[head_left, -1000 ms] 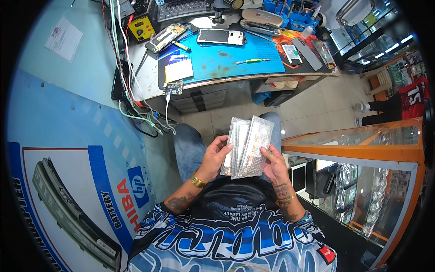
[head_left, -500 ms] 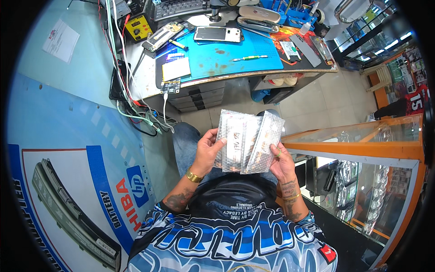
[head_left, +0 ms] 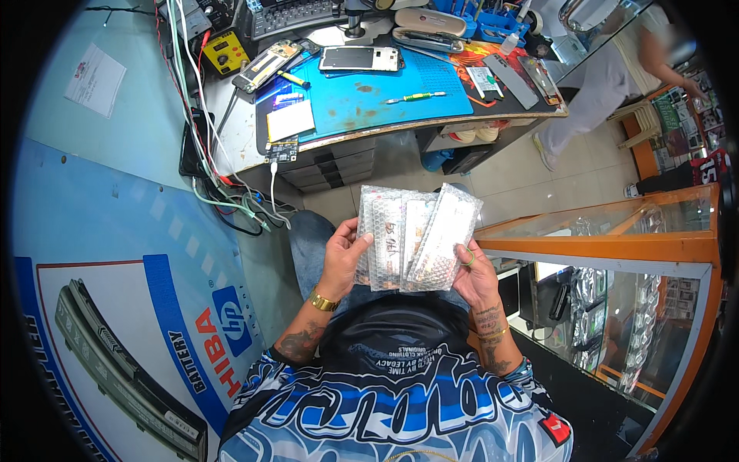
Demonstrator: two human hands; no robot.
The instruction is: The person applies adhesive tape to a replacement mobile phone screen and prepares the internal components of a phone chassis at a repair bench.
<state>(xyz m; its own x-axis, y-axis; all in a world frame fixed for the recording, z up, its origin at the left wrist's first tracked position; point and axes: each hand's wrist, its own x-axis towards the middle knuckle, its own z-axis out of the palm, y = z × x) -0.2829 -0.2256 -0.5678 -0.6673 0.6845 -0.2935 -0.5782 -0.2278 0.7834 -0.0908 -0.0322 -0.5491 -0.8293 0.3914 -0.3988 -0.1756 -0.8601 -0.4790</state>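
Note:
Above my lap I hold several clear bubble-wrap packets [head_left: 387,242] spread like a fan. Flat pieces show through the plastic, and one packet bears handwriting; I cannot make out exactly what is inside. My left hand [head_left: 344,254] pinches the left edge of the fan, thumb on top. At the other side, my right hand [head_left: 477,276] grips the rightmost packet [head_left: 449,235] by its lower right edge, thumb over the front. That packet leans to the right and overlaps its neighbour.
Ahead stands a workbench with a blue mat [head_left: 362,100], an opened phone [head_left: 360,58], a green screwdriver [head_left: 416,98] and a small circuit board [head_left: 282,151]. Cables [head_left: 239,196] hang at its left. A glass display case [head_left: 600,245] stands right; a person [head_left: 600,92] is beyond.
The packets and both hands have shifted slightly left in view, and the fan has spread a little. A person has come into view at the upper right.

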